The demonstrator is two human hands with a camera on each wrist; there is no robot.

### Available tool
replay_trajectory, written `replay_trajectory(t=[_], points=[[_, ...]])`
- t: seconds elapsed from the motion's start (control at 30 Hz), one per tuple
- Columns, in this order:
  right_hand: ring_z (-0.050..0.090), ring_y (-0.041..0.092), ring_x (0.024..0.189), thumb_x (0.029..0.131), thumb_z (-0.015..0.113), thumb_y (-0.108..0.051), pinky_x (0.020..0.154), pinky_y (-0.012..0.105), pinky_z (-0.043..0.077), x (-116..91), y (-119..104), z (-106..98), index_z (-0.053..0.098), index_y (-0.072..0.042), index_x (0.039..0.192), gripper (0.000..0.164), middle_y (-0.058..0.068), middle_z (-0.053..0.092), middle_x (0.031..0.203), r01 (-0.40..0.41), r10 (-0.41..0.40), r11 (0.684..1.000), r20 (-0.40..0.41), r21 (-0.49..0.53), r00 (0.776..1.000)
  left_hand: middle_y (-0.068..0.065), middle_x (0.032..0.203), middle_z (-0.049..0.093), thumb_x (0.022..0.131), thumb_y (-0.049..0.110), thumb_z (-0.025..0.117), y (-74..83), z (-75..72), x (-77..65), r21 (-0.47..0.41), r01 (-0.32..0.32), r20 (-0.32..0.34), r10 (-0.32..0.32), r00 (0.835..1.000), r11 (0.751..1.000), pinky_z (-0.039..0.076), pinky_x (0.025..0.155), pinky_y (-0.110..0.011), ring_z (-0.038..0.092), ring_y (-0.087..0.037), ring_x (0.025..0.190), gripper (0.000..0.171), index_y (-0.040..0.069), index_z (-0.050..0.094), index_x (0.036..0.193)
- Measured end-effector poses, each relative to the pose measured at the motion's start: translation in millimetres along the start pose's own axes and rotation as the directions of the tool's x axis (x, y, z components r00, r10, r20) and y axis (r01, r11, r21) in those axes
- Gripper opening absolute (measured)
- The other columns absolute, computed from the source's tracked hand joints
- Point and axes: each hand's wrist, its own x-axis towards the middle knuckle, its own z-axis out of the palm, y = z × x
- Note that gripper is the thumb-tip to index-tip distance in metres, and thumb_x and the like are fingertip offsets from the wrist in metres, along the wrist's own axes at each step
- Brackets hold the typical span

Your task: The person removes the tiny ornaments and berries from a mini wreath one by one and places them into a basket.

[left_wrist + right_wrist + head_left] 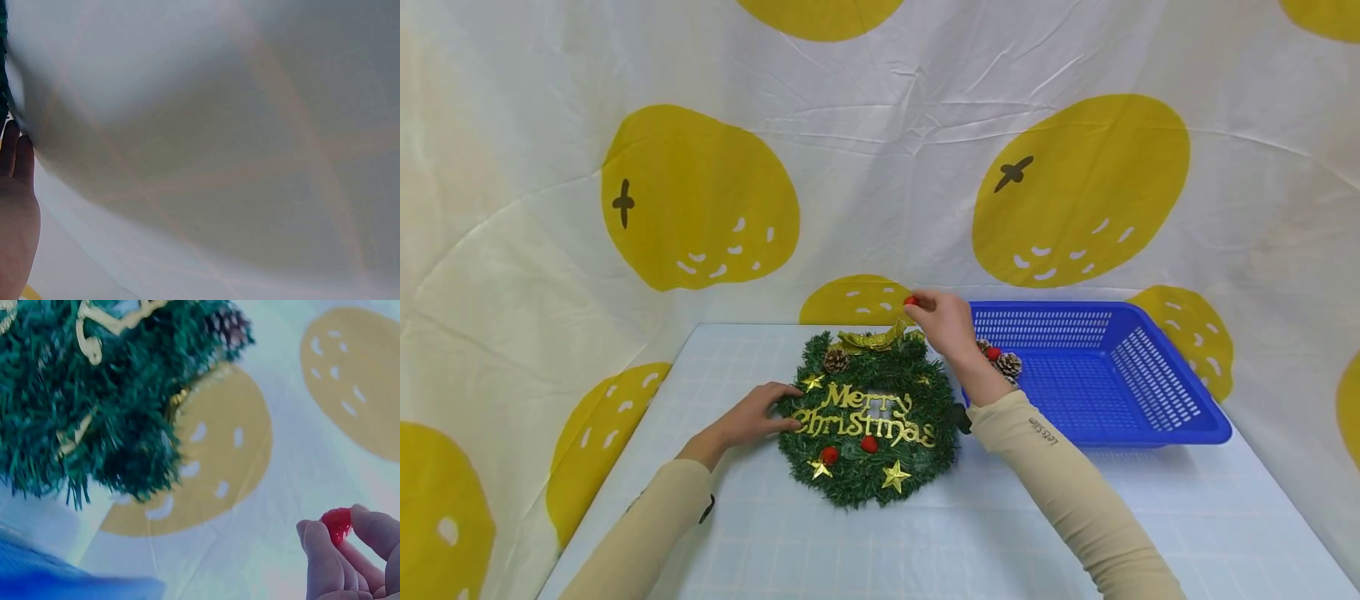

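Observation:
A green tinsel Christmas wreath (880, 487) lies on the table, bearing gold "Merry Christmas" lettering (861, 421), gold stars (896, 477), red berries (869, 444) and a pinecone (836, 360). At its top is a gold ribbon bow (872, 339). My left hand (765, 412) rests on the wreath's left edge with the fingers extended. Beyond the wreath's upper right, my right hand (946, 321) pinches a small red berry (337, 525) between thumb and fingertips. In the right wrist view the berry is held apart from the wreath.
To the right stands a blue plastic basket (1150, 433), with pinecones (1010, 364) and a red berry (993, 354) in its left end, partly hidden by my right forearm. A white curtain (880, 192) with yellow fruit prints hangs behind the pale checked table (820, 558).

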Motion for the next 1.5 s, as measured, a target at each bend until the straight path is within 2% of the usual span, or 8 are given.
replay_trajectory(t=[0.37, 0.53, 0.67, 0.87, 1.1, 1.37, 1.5], points=[[0.059, 0.03, 0.118, 0.099, 0.061, -0.028, 0.096, 0.045, 0.049, 8.3, 11.3, -35.9, 0.056, -0.007, 0.139, 0.046, 0.014, 0.063, 0.128, -0.066, 0.067, 0.998, -0.05, 0.009, 0.997, -0.019, 0.134, 0.053, 0.09, 0.039, 0.071, 3.5, -0.4, -1.0, -0.012, 0.008, 0.006, -0.008, 1.0, 1.0, 0.036, 0.105, -0.059, 0.045, -0.041, 0.127, 0.058, 0.006, 0.055, 0.135], [0.057, 0.031, 0.119, 0.099, 0.061, -0.027, 0.094, 0.046, 0.049, 7.8, 23.9, -50.1, 0.054, -0.008, 0.14, 0.046, 0.014, 0.062, 0.13, -0.077, 0.075, 0.997, -0.061, -0.021, 0.995, -0.018, 0.136, 0.052, 0.089, 0.04, 0.071, 2.5, 0.7, 1.5, -0.018, 0.014, 0.013, -0.014, 1.0, 1.0, 0.034, 0.106, -0.058, 0.044, -0.039, 0.128, 0.059, 0.007, 0.054, 0.135], [0.056, 0.033, 0.12, 0.099, 0.061, -0.026, 0.099, 0.048, 0.046, 7.2, 33.8, -57.9, 0.056, -0.007, 0.139, 0.044, 0.014, 0.063, 0.129, -0.068, 0.064, 0.996, -0.078, -0.052, 0.995, -0.017, 0.135, 0.053, 0.089, 0.041, 0.071, 1.5, 0.6, 3.8, -0.01, 0.016, 0.015, -0.016, 1.0, 1.0, 0.035, 0.106, -0.057, 0.044, -0.039, 0.128, 0.06, 0.007, 0.055, 0.135], [0.056, 0.035, 0.119, 0.098, 0.062, -0.026, 0.102, 0.05, 0.043, 5.4, 50.8, -63.1, 0.059, -0.005, 0.135, 0.043, 0.016, 0.065, 0.124, -0.071, 0.062, 0.991, -0.086, -0.112, 0.994, -0.017, 0.135, 0.053, 0.088, 0.041, 0.072, 1.2, -1.0, 4.6, -0.006, 0.02, 0.016, -0.02, 1.0, 1.0, 0.034, 0.107, -0.057, 0.044, -0.039, 0.129, 0.06, 0.007, 0.055, 0.135], [0.058, 0.037, 0.114, 0.096, 0.064, -0.022, 0.098, 0.051, 0.045, 7.4, 68.7, -66.1, 0.064, 0.0, 0.127, 0.038, 0.02, 0.066, 0.12, -0.093, 0.081, 0.986, -0.096, -0.138, 0.992, -0.017, 0.135, 0.053, 0.088, 0.04, 0.073, -0.2, -2.0, 5.0, -0.008, 0.029, 0.016, -0.029, 0.999, 1.0, 0.034, 0.107, -0.057, 0.043, -0.039, 0.129, 0.06, 0.007, 0.055, 0.135], [0.058, 0.04, 0.112, 0.097, 0.061, -0.021, 0.096, 0.052, 0.046, 7.7, 86.4, -66.2, 0.062, 0.004, 0.125, 0.037, 0.024, 0.064, 0.121, -0.139, 0.13, 0.975, -0.06, -0.176, 0.99, -0.016, 0.135, 0.053, 0.088, 0.046, 0.071, -4.5, 0.4, 4.3, -0.001, 0.02, 0.016, -0.02, 1.0, 1.0, 0.034, 0.107, -0.057, 0.044, -0.038, 0.129, 0.062, 0.009, 0.055, 0.135], [0.057, 0.042, 0.113, 0.098, 0.06, -0.02, 0.095, 0.053, 0.046, 7.4, 92.0, -65.9, 0.061, 0.005, 0.126, 0.038, 0.026, 0.062, 0.123, -0.17, 0.171, 0.961, -0.013, -0.22, 0.985, -0.015, 0.135, 0.053, 0.088, 0.046, 0.071, -5.1, 1.1, 3.3, -0.008, 0.021, 0.017, -0.021, 1.0, 1.0, 0.034, 0.107, -0.057, 0.044, -0.038, 0.129, 0.062, 0.009, 0.055, 0.135]])
